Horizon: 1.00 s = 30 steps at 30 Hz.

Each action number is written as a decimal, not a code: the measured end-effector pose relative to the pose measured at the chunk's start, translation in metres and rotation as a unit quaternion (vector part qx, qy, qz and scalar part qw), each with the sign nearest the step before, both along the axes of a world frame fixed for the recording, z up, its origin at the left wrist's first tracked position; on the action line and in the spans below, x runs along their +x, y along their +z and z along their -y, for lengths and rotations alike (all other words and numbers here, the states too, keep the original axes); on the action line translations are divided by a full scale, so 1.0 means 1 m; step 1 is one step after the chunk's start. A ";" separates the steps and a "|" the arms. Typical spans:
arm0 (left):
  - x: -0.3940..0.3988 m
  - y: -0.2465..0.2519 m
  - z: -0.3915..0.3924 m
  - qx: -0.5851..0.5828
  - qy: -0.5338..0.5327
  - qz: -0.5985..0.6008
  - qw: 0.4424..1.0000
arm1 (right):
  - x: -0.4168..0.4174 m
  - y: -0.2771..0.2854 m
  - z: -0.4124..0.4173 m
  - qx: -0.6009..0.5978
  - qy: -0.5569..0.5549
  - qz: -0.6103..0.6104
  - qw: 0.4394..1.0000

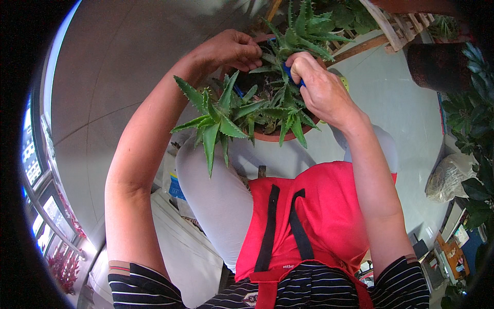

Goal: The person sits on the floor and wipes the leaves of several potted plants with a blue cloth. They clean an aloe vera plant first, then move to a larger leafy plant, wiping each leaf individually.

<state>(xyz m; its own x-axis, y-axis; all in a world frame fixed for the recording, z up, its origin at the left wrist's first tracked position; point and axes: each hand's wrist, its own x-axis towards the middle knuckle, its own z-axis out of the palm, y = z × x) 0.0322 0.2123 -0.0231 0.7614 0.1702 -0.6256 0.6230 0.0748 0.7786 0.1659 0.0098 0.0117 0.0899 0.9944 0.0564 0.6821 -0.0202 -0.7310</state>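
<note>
Spiny-leaved aloe plants (218,119) grow from a round terracotta-coloured pot (266,136) standing in front of me. My right hand (318,87) is closed around a blue object (292,74) at the pot's right side, among the leaves; its working end is hidden. At the upper left of the pot, my left hand (241,52) has its fingers bent together beside a narrow aloe leaf; whether it pinches anything cannot be made out. Another blue piece (238,90) shows inside the pot near the soil. A taller aloe cluster (303,31) rises behind my right hand.
A wooden slatted stand (397,33) is beyond the pot at upper right. Leafy plants (478,154) line the right edge, near a clear plastic bag (449,177). A white box-like object (185,247) lies by my left leg. Windows with a metal rail (58,220) are far left.
</note>
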 end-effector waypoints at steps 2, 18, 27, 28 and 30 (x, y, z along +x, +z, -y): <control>-0.001 0.001 0.001 0.002 0.005 -0.002 1.000 | 0.001 0.001 0.001 0.007 -0.002 -0.014 1.000; 0.002 0.005 0.002 -0.001 0.011 -0.003 1.000 | -0.002 -0.004 -0.001 0.028 0.028 -0.029 0.999; 0.002 0.002 0.002 -0.036 0.027 0.006 0.999 | 0.000 -0.009 -0.003 0.078 0.042 -0.122 0.989; 0.002 0.003 0.003 -0.039 0.028 0.006 0.999 | 0.000 -0.009 -0.003 0.078 0.037 -0.128 0.988; 0.003 0.000 0.002 -0.037 0.027 0.001 0.999 | 0.000 -0.008 -0.001 0.078 0.026 -0.141 0.987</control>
